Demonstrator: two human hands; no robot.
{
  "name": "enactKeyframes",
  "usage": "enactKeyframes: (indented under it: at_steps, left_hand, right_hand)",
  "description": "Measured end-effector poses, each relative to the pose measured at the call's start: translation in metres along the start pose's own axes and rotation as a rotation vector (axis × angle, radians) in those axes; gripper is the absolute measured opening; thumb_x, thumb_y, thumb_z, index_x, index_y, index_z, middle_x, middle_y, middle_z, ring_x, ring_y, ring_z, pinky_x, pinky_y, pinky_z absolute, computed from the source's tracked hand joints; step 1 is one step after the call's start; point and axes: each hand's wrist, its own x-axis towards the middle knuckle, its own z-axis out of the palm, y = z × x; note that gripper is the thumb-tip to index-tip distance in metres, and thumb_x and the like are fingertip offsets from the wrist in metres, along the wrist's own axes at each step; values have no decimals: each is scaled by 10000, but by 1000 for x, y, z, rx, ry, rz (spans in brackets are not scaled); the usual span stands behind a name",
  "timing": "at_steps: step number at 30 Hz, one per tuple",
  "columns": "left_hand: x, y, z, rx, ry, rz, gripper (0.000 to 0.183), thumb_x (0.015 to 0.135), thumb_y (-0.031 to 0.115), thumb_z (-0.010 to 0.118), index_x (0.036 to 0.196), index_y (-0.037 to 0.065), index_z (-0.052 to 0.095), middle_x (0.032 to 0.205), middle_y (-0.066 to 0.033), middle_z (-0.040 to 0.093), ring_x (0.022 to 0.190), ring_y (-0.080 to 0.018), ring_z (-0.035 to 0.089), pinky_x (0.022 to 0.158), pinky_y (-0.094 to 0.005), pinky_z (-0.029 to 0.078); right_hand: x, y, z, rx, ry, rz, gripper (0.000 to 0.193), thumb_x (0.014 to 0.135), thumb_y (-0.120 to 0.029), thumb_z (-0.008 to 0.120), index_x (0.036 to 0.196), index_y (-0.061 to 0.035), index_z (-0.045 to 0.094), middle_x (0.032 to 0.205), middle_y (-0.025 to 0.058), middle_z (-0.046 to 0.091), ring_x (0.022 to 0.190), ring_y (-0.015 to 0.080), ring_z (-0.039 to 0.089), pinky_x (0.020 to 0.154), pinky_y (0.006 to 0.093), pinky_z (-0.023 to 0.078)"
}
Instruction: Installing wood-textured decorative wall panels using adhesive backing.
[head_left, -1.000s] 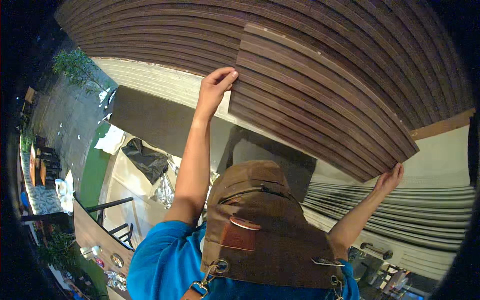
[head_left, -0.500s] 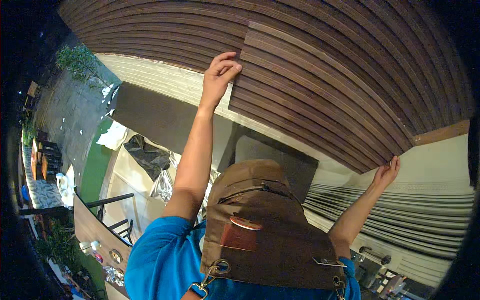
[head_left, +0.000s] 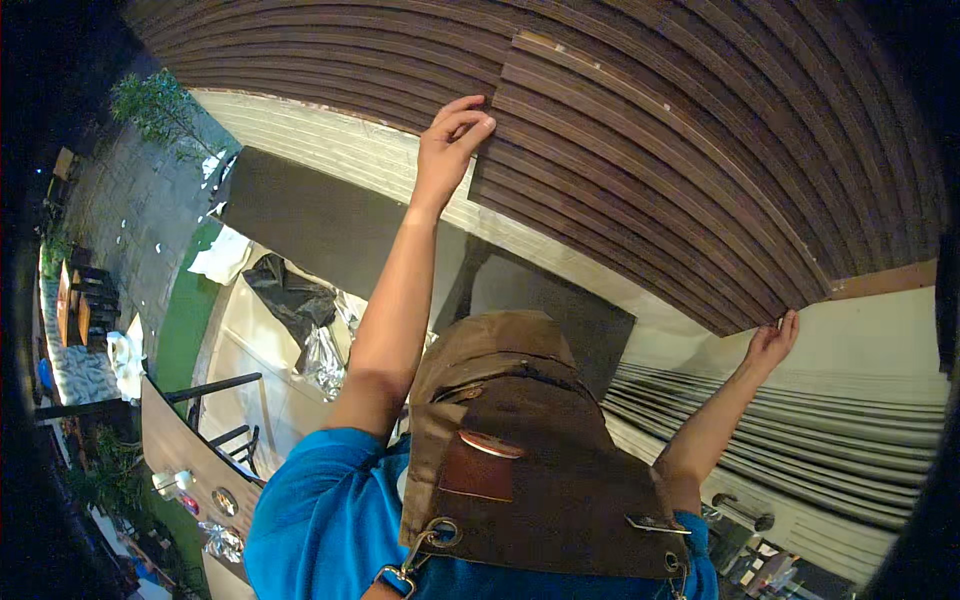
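A dark brown slatted panel (head_left: 620,190) lies over a wall or ceiling surface clad in matching brown slats (head_left: 330,50). My left hand (head_left: 448,155) is raised to the panel's left edge, fingers curled and thumb against that edge. At the far right corner of the panel my right hand (head_left: 772,345) grips the end, some of its fingers hidden behind it. Both arms are stretched out. Small pale spots show along the panel's far edge. A brown apron (head_left: 560,500) over a blue shirt covers my body.
Below the slats runs a cream brick wall (head_left: 300,130) with a dark grey board (head_left: 310,205) before it. Black plastic (head_left: 285,300) and crumpled silver foil (head_left: 325,365) lie at left. A wooden table (head_left: 185,440) stands lower left; a striped pale surface (head_left: 800,430) is at right.
The view has shifted slightly. My left hand and the panel's left end have moved a little up and to the right. My right hand stays at the panel's corner.
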Motion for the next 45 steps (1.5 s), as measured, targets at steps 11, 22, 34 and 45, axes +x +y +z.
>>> enactKeyframes:
  at_steps: [11,22,34,45]
  left_hand:
    - [2,5,4,93,1,22,153,857,186,731,926,50,732,1255,-54,595,1084,-158,573,889,-297,461]
    - [4,9,5,119,16,41,158,850,180,730,925,41,733,1236,-54,604,1073,-151,571,873,-283,455]
    - [4,7,5,84,29,7,132,854,163,725,917,48,735,1223,-41,600,945,-94,564,810,-243,441]
    - [4,7,7,75,47,0,138,856,167,726,918,44,730,1216,-35,602,917,-90,565,804,-247,447]
  right_hand:
    - [-20,-22,17,64,21,33,376,883,-160,715,1213,-69,560,965,20,629,559,43,463,405,197,357]
    - [-24,-18,10,65,35,20,273,858,-184,736,1091,-116,610,878,-48,561,570,29,376,443,179,286]
    - [-31,-21,12,66,21,30,306,867,-191,728,1124,-95,594,876,-32,569,521,31,368,406,169,294]
    - [-27,-18,13,190,26,7,350,878,-157,719,1176,-60,564,960,43,618,718,92,578,461,192,417]
